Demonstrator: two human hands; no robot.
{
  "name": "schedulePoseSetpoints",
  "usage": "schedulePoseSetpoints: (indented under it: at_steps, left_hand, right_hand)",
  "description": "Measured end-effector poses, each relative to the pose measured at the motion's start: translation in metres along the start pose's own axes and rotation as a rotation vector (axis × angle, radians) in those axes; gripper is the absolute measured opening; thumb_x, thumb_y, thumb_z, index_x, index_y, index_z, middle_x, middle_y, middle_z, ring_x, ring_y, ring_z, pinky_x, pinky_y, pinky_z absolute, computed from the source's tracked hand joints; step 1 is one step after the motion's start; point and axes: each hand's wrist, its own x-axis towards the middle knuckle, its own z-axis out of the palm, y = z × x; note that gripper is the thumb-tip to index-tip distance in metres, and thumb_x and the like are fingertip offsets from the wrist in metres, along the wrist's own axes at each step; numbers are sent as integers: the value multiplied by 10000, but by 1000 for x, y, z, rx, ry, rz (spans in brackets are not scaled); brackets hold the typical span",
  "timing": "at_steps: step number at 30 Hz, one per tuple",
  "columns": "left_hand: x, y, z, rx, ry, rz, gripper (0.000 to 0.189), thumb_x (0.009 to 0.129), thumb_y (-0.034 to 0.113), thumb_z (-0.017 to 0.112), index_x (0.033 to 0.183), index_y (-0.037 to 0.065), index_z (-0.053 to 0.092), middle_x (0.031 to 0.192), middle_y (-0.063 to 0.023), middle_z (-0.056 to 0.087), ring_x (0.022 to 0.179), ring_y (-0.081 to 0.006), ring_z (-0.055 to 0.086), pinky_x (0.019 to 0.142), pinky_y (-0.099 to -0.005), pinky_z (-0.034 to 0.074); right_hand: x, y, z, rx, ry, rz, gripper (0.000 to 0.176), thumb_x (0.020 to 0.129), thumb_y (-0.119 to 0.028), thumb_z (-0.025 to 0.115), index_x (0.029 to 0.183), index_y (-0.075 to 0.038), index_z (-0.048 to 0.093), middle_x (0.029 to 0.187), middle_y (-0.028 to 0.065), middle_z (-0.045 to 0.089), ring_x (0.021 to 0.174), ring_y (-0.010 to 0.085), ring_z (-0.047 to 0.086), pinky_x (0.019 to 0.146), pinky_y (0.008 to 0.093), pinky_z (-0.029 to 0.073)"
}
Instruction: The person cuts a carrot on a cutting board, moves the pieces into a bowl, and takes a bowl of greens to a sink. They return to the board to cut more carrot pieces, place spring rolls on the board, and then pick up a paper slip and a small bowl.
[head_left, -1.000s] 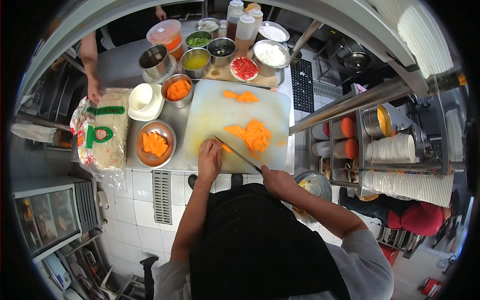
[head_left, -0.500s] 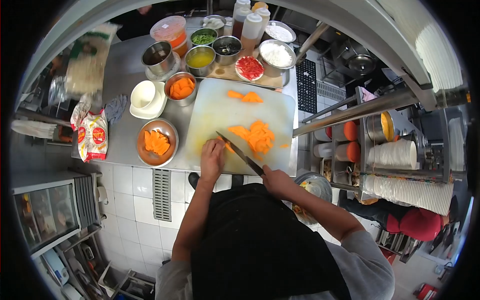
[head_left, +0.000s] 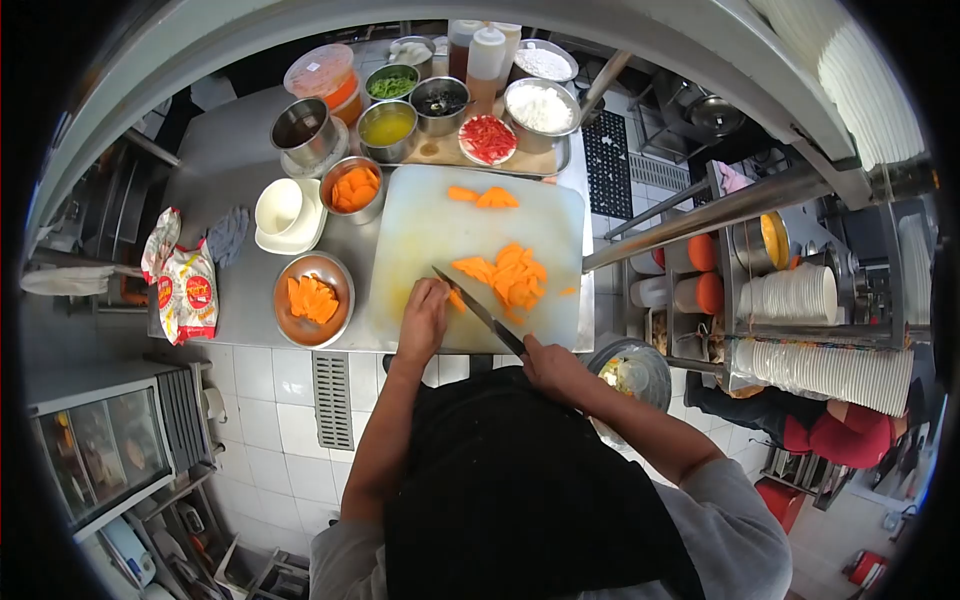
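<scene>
My right hand is wrapped round the handle of a kitchen knife, whose blade slants up and left over a white cutting board. Against the blade's left side, my left hand has its fingers curled down on the board, pressed on a small carrot piece that mostly hides under them. Right of the blade lies a heap of sliced carrot. A few more carrot pieces sit near the board's far edge. Left of the board, a metal bowl contains carrot slices.
A metal pot of carrot chunks and a white bowl on a dish stand left. Behind the board are a tray, containers and squeeze bottles. A metal rail runs at right. A person in red is beyond the shelves.
The view has shifted slightly. A plastic-wrapped package at the upper left has gone from view. Both hands and the knife keep nearly the same place over the board.
</scene>
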Motion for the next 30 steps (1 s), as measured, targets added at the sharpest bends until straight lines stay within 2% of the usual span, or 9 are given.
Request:
schedulePoseSetpoints:
  at_steps: [10,16,22,24,30]
  left_hand:
    - [-3,3,-1,-44,-4,-40,151,937,-90,605,1070,-42,656,1035,-172,615,991,-360,636,875,-398,534]
    - [-4,-2,-1,-8,-22,-37,216,898,-103,594,1097,-48,659,1051,-178,631,1018,-369,629,891,-419,535]
    - [3,-1,-1,4,37,-11,191,935,-79,574,1105,-50,656,1093,-194,636,1055,-385,628,925,-422,535]
    - [-2,-2,-3,-25,-2,-90,181,955,-66,561,1109,-51,656,1112,-205,638,1075,-395,627,937,-425,532]
    - [2,1,-4,-9,34,-26,150,976,-53,556,1088,-32,654,1082,-194,635,1025,-385,644,910,-400,529]
  right_hand:
    - [12,-9,5,-8,3,16,276,1017,-204,538,1161,25,480,762,294,667,770,516,661,726,621,511]
    - [18,-9,13,-28,7,32,246,1013,-197,524,1142,7,475,769,295,668,770,522,661,716,620,512]
    - [41,-8,32,-15,80,23,241,981,-168,538,1140,2,478,764,288,676,748,508,679,690,618,537]
    - [38,-10,33,-11,95,-4,238,979,-150,524,1154,6,481,769,302,674,755,507,684,695,622,539]
    - [38,-11,29,-19,85,-32,241,977,-129,501,1165,21,485,790,302,683,764,515,682,709,621,537]
